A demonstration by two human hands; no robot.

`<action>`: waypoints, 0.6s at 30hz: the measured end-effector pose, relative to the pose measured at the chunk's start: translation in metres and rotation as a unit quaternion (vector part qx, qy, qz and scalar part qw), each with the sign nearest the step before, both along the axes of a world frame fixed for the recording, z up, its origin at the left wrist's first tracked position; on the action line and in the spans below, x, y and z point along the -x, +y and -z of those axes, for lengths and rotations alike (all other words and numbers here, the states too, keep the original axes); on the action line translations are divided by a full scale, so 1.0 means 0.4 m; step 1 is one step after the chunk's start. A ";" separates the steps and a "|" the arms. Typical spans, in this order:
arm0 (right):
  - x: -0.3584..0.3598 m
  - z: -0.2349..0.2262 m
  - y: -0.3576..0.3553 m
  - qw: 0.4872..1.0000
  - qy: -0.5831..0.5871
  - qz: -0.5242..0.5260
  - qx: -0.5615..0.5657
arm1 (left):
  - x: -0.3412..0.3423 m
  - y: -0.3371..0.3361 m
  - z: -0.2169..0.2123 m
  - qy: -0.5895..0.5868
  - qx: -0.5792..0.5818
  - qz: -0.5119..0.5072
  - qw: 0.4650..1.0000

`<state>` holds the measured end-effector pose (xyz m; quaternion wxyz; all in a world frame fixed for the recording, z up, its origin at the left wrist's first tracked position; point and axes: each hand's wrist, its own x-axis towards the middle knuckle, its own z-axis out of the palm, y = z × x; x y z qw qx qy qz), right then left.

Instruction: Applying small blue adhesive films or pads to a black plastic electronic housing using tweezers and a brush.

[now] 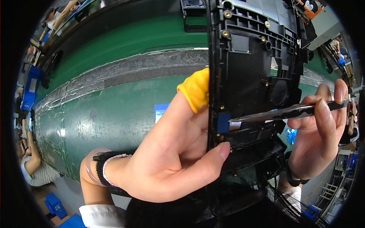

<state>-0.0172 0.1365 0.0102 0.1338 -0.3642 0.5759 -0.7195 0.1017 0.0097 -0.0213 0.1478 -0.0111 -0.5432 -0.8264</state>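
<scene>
My left hand (167,163) grips the left edge of a black plastic housing (249,68), held up close to me, with the thumb on its near face. A yellow finger cot (195,89) covers one fingertip, and the other fingers pass behind the housing. Brass inserts, ribs and cut-outs dot the housing. On its lower left sits a small dark-blue rectangular piece (223,122). My right hand (319,133) pinches dark, worn tweezers (281,114) from the right. Their tips reach the blue piece's right edge; whether they grip it I cannot tell.
Below lies a green work surface (114,114) crossed by a taped grey strip (125,74). Another black frame (195,26) lies at the far side. Blue bins (31,89) stand at far left. People sit along the left, one in a pale shirt (40,171). Thin black wires (283,201) hang at lower right.
</scene>
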 end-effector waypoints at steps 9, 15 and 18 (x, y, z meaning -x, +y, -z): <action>-0.004 -0.005 -0.010 1.000 -0.008 0.023 -0.017 | 0.001 -0.016 -0.001 0.007 0.051 0.000 0.999; 0.017 0.021 0.009 0.999 -0.004 0.049 -0.003 | 0.010 -0.008 -0.014 -0.035 -0.012 -0.012 0.999; 0.009 0.021 0.006 0.997 0.042 0.068 -0.007 | 0.013 -0.006 -0.032 -0.063 -0.061 -0.018 0.996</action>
